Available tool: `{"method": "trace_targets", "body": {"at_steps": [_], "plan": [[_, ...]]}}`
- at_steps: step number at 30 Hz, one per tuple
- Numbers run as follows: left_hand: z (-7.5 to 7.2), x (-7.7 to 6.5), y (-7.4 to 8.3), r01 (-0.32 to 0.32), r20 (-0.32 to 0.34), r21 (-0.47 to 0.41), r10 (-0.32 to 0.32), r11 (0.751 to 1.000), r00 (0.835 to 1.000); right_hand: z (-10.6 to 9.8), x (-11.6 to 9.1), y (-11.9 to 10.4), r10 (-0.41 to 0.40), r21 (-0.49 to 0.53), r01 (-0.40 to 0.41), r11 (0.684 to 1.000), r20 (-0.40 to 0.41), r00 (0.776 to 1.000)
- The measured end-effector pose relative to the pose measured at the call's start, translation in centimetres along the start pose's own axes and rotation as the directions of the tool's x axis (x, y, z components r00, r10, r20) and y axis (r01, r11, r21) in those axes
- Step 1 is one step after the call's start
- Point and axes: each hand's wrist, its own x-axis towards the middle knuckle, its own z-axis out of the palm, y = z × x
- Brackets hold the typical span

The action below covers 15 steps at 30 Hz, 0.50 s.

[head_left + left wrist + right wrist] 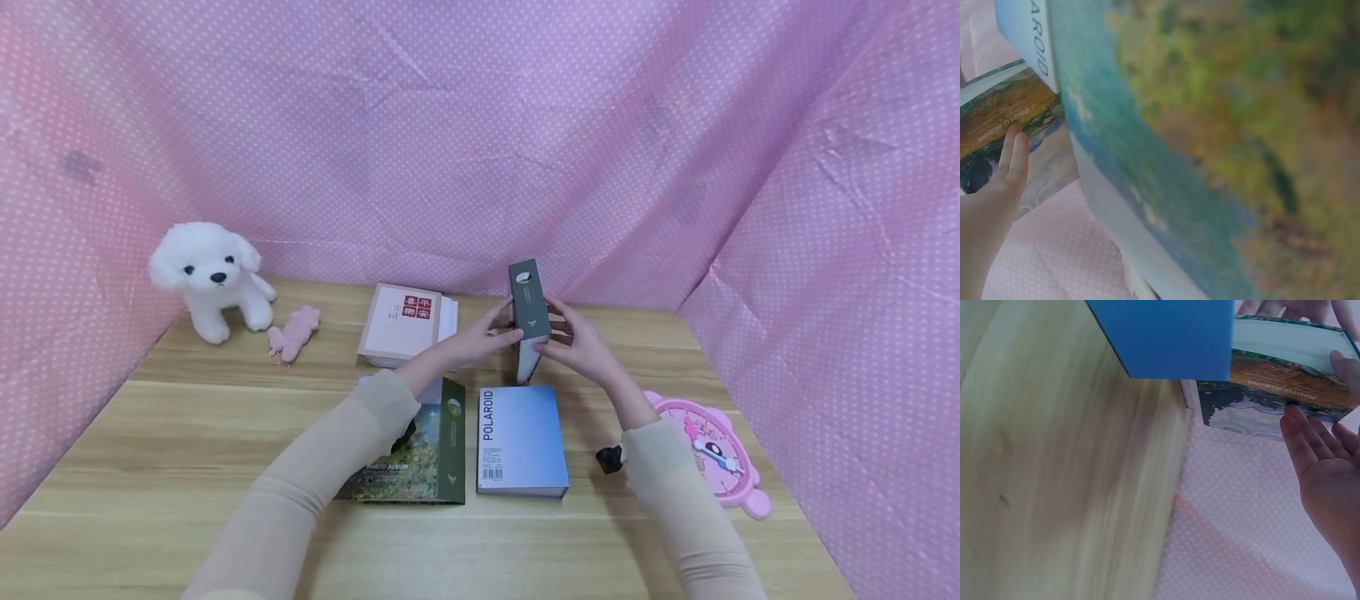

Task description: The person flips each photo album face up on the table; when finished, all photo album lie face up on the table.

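An upright album (pixel 529 321) is held between the left hand (pixel 483 337) and the right hand (pixel 577 342) at the table's (pixel 187 467) rear. Just before it, 2 albums (pixel 420 450) (pixel 521 440) are laid side by side. A toy dog (pixel 212 279) is set far left, a clock (pixel 723 458) at the right edge.

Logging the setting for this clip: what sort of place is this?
Probably a staged tabletop booth, not a lived-in room: pink dotted cloth walls in a wooden table set with a plush dog, a pink clock and photo albums.
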Motion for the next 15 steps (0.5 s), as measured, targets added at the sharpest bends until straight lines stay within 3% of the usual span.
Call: {"method": "trace_targets", "body": {"at_steps": [2,15], "plan": [[-0.2,0.1,0.1,-0.004,-0.009,-0.007,0.004,1.000,1.000,0.2,0.1,0.3,-0.003,0.003,0.003,1.000,0.001,1.000],[-1.7,-0.1,0.7,-0.019,-0.055,0.211,0.031,0.977,0.998,1.4,0.4,1.2,-0.025,0.098,0.018,0.995,0.068,0.997]]}}
